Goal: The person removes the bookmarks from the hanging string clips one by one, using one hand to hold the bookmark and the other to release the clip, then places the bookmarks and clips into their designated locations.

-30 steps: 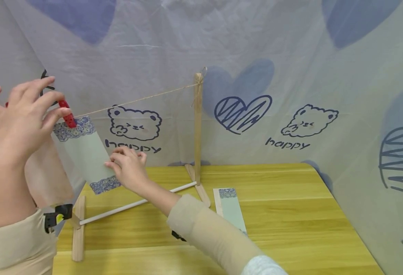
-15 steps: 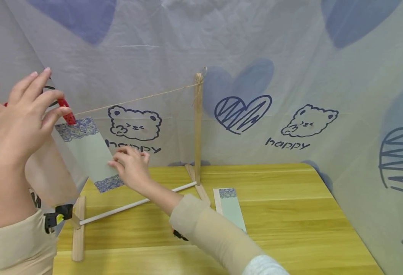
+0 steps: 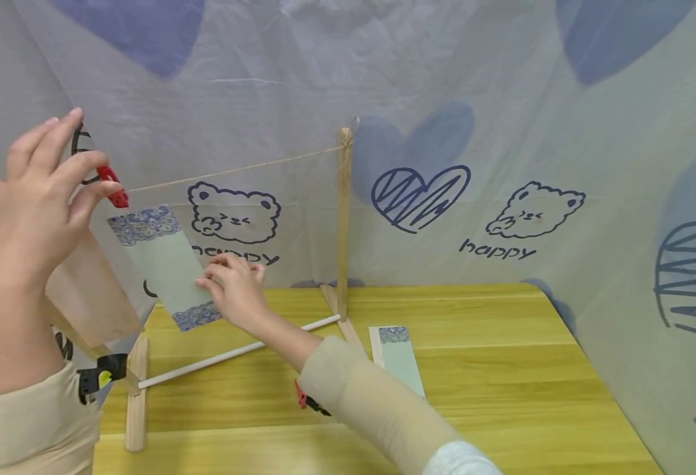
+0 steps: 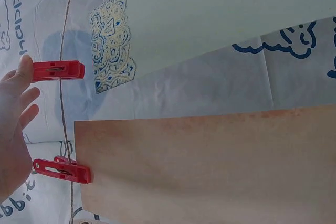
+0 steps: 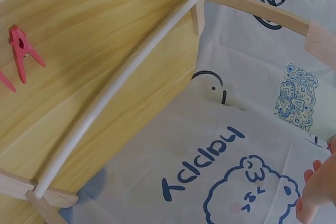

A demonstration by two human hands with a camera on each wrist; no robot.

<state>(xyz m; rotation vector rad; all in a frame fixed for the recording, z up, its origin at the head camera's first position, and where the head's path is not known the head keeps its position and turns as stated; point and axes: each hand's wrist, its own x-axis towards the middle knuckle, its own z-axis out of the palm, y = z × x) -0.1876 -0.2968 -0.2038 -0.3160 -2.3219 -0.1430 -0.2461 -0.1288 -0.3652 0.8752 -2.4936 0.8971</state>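
My left hand (image 3: 33, 211) pinches a red clothespin (image 4: 58, 70) between thumb and forefinger, at the thin string (image 4: 65, 35). A pale green card (image 3: 166, 264) with blue lace-pattern bands at both ends is held at its right edge by my right hand (image 3: 235, 287). Its upper band (image 4: 113, 43) lies a little apart from the clothespin. Beside it a plain tan card (image 4: 210, 161) hangs from the string by a second red clothespin (image 4: 63, 170). Only some fingers of my right hand (image 5: 317, 187) show in the right wrist view.
A wooden post (image 3: 343, 224) holds the string's far end, and a white rod (image 3: 205, 363) joins the stand's feet. On the table (image 3: 502, 369) lies another green card (image 3: 401, 359). Red clothespins (image 5: 23, 51) lie on the wood behind my right forearm.
The green card has moved right and slightly up with my right hand, and its top band has come away from the clothespin. My left hand has shifted slightly left and up with the clothespin.
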